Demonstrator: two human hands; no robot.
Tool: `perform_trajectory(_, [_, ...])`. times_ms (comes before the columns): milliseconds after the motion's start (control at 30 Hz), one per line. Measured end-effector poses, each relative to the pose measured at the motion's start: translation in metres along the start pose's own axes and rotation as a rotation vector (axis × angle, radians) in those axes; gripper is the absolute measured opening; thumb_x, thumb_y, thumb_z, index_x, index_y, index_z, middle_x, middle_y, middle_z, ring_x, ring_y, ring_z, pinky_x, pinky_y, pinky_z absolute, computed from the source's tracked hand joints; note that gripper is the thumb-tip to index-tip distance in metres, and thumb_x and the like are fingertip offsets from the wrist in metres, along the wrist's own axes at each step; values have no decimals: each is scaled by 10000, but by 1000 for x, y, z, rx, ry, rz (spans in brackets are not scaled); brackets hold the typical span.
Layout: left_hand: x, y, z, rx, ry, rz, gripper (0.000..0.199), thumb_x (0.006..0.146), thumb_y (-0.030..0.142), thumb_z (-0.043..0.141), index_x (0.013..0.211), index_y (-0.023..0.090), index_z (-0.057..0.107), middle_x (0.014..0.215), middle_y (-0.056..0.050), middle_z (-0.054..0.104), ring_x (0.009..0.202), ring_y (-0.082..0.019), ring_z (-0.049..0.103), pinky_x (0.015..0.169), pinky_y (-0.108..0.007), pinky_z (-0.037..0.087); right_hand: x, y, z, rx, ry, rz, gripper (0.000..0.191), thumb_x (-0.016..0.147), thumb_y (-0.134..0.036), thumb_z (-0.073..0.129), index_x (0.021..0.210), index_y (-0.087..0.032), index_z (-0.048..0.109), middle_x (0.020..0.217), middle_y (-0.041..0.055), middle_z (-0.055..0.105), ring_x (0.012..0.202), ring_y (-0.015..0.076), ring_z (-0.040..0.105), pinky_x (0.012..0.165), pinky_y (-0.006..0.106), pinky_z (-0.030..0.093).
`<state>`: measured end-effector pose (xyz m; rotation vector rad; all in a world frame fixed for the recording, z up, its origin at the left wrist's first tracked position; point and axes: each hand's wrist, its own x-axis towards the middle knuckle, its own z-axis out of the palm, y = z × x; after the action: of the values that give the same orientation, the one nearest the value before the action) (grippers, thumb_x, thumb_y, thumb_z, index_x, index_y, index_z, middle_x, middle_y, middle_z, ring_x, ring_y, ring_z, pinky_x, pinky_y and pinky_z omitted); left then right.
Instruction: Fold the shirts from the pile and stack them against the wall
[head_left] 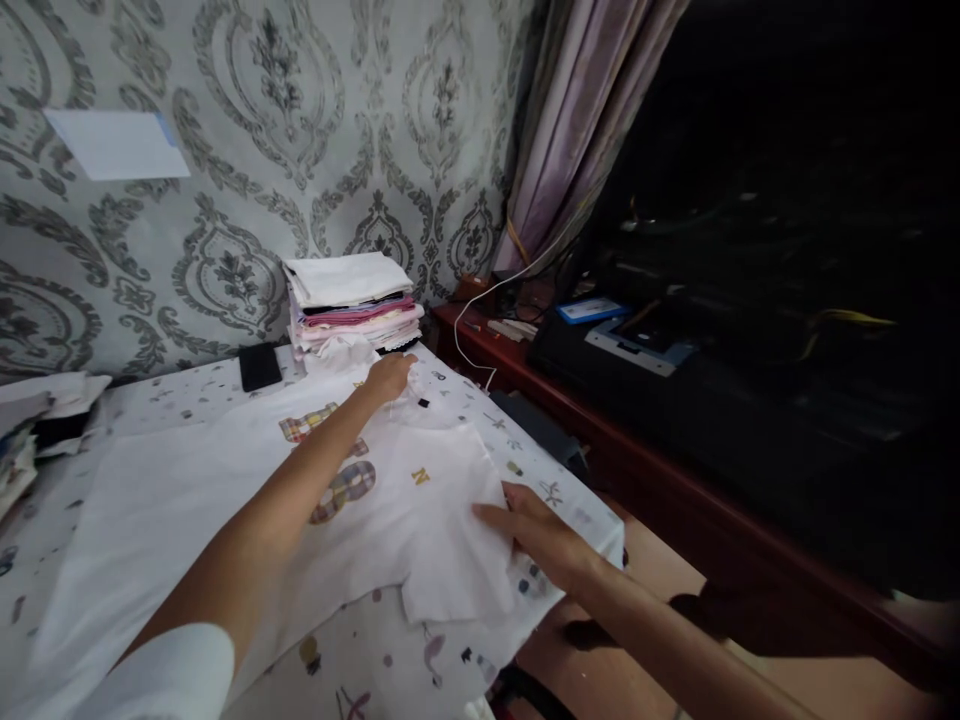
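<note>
Head cam: white tee (pixel 397 510) lies spread on patterned cloth (pixel 536 450), no folds made yet, L hand (pixel 391 378) curled at its collar (pixel 406 400) (grip unclear), R hand (pixel 536 530) pinching sleeve (pixel 461 565) edge btwn thumb & fingers, folded stack (pixel 356 305) behind apparently done.

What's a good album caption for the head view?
Left hand and right hand on a white T-shirt, near folded clothes.

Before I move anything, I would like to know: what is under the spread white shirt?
Patterned cloth shows around the edges of the shirt, so it most likely continues underneath. Anything directly beneath the shirt is covered and cannot be seen.
</note>
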<state>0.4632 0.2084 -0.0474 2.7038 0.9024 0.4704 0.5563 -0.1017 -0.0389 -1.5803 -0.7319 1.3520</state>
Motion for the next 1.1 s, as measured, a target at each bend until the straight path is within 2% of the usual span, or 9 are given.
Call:
perform_trajectory(100, [32, -7, 2, -2, -86, -103, 253, 949, 261, 583, 1187, 205, 645, 1198, -107, 659, 1105, -270, 628, 936, -422, 510, -5, 2, 1, 18, -4, 14, 406, 640, -447, 785, 923, -175, 685, 766, 41, 730, 677, 215, 669, 572, 292, 511])
perform_trajectory(233, [49, -10, 8, -50, -134, -172, 327, 951, 367, 611, 1215, 175, 610, 1210, -87, 635, 1023, -215, 647, 865, -408, 564, -10, 2, 1, 143, -49, 31, 419, 615, -461, 804, 889, -167, 685, 782, 56, 746, 722, 228, 686, 690, 332, 533])
perform_trajectory(333, [51, -10, 12, -110, -86, -193, 205, 995, 218, 468, 1101, 161, 633, 953, -58, 713, 817, -169, 680, 747, -307, 549, -12, 3, 1, 170, -8, 54, 457, 610, -508, 807, 878, -160, 680, 758, 65, 743, 670, 220, 677, 632, 315, 507])
perform_trajectory(433, [45, -10, 14, -150, -45, -186, 222, 929, 101, 425, 974, 161, 634, 804, -32, 719, 731, -150, 671, 702, -260, 516, -14, 4, 2, 181, -1, 68, 456, 618, -513, 803, 893, -169, 684, 771, 68, 746, 674, 229, 686, 633, 322, 512])
perform_trajectory(533, [30, -8, 14, -161, -16, -143, 200, 894, 114, 447, 968, 162, 627, 918, -50, 728, 865, -169, 671, 783, -275, 513, -16, 5, 3, 164, 4, 86, 446, 615, -468, 806, 937, -182, 687, 777, 56, 746, 669, 228, 686, 640, 328, 521])
perform_trajectory(733, [-27, 17, 20, -165, -65, 21, 382, 961, 315, 445, 1304, 177, 539, 1341, -129, 615, 1239, -244, 569, 1058, -388, 410, -29, 10, 6, 185, -32, 29, 475, 652, -506, 784, 998, -196, 684, 790, 47, 732, 676, 218, 668, 640, 330, 526])
perform_trajectory(833, [-53, 43, 31, -138, -150, 78, 547, 970, 445, 449, 1433, 153, 443, 1536, -175, 439, 1447, -297, 364, 1182, -461, 249, -36, 10, 7, 164, -27, 60, 431, 616, -526, 809, 837, -180, 675, 646, 10, 657, 525, 140, 562, 497, 257, 438])
perform_trajectory(933, [-72, 70, 36, -107, -235, 143, 621, 1000, 490, 372, 1516, 149, 327, 1633, -167, 265, 1531, -275, 174, 1229, -474, 116, -42, 7, 9, 94, -47, 96, 413, 597, -532, 824, 669, -176, 627, 514, -27, 549, 431, 82, 440, 439, 228, 368])
perform_trajectory(1100, [-116, 107, 25, -232, -305, 214, 631, 1013, 517, 326, 1542, 175, 288, 1650, -145, 224, 1540, -251, 138, 1247, -476, 103, -52, 9, 3, -21, -66, 152, 470, 609, -588, 809, 579, -186, 567, 437, -33, 475, 411, 73, 380, 428, 236, 319])
